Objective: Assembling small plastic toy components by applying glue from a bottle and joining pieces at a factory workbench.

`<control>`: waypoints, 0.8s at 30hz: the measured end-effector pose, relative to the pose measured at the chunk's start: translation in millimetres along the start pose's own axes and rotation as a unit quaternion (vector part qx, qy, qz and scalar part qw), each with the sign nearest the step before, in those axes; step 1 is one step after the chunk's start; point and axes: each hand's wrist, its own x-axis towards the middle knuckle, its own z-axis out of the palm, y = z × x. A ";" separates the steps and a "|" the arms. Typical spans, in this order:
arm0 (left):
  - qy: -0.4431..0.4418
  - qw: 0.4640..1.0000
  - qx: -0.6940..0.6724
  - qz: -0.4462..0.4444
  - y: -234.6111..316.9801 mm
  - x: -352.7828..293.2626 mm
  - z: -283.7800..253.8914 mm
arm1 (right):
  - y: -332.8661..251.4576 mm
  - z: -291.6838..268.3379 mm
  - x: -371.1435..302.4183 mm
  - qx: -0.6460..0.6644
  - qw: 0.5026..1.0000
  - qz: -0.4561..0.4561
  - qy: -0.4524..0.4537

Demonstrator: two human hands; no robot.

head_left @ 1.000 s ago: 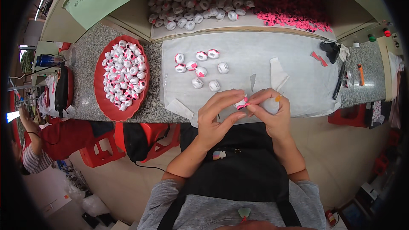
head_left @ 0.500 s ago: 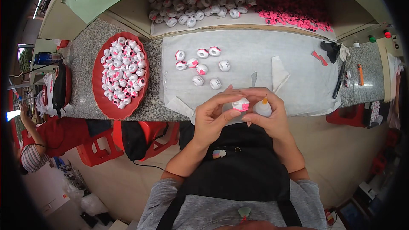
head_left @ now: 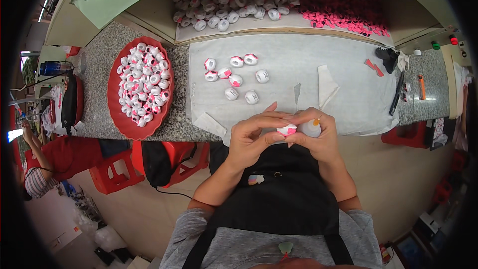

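Note:
Between my left hand's [head_left: 252,137] thumb and fingers sits a small rounded white plastic piece [head_left: 286,130] with a pink patch. My right hand [head_left: 320,142] keeps a small translucent squeeze bottle [head_left: 311,129] with a yellow-orange tip against its palm. The right thumb and fingertips meet the piece from the other side, so both hands close around it. My hands are over the front edge of a white paper sheet [head_left: 289,52]. Beyond them on the sheet lie several loose white pieces [head_left: 235,80], most with pink parts showing.
A red scalloped tray [head_left: 112,94] piled with white-and-pink pieces stands at left. The shelf behind holds heaps of white pieces [head_left: 239,0] and flat pink parts [head_left: 343,22]. Paper scraps [head_left: 326,87], a black pen-like tool [head_left: 397,93] and an orange stick [head_left: 421,87] lie rightward. Another person [head_left: 64,157] is at far left.
My hands have come together: the right thumb and fingertips now meet the piece, which has turned and shifted slightly right and down. The bottle's tip has tilted to the right.

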 end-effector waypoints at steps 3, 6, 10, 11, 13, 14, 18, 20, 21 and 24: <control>0.008 1.000 -0.001 -0.003 0.1 -0.4 0.8 | -0.2 1.1 -0.7 0.004 1.000 0.003 0.008; 0.006 1.000 0.009 0.007 -0.7 -0.8 1.3 | -0.2 0.9 -0.7 0.002 1.000 0.001 0.006; 0.009 1.000 -0.005 -0.006 -2.8 -0.7 -0.5 | -6.4 2.5 2.0 0.005 0.999 0.033 0.010; 0.013 1.000 -0.012 -0.018 -2.9 -0.8 -1.0 | -8.8 3.3 2.9 0.009 0.998 0.062 0.016; 0.020 1.000 0.006 -0.010 -3.3 0.0 0.9 | -9.4 2.1 3.8 0.002 0.997 0.068 0.019; 0.027 0.999 0.025 -0.002 -3.6 0.3 2.1 | -9.5 1.7 4.0 -0.005 0.997 0.074 0.021; 0.047 0.997 0.064 0.023 -2.6 -0.9 6.5 | -5.9 2.0 1.9 -0.027 0.998 0.050 0.022; 0.055 0.994 0.086 0.034 -3.5 -1.9 7.6 | -4.3 2.4 0.3 -0.028 0.997 0.053 0.039; 0.055 0.994 0.086 0.035 -4.4 -1.6 8.1 | -3.6 2.6 0.2 -0.028 0.998 0.052 0.038; 0.060 0.993 0.094 0.036 -6.0 -0.7 8.4 | -1.5 3.9 1.1 -0.022 0.997 0.053 0.051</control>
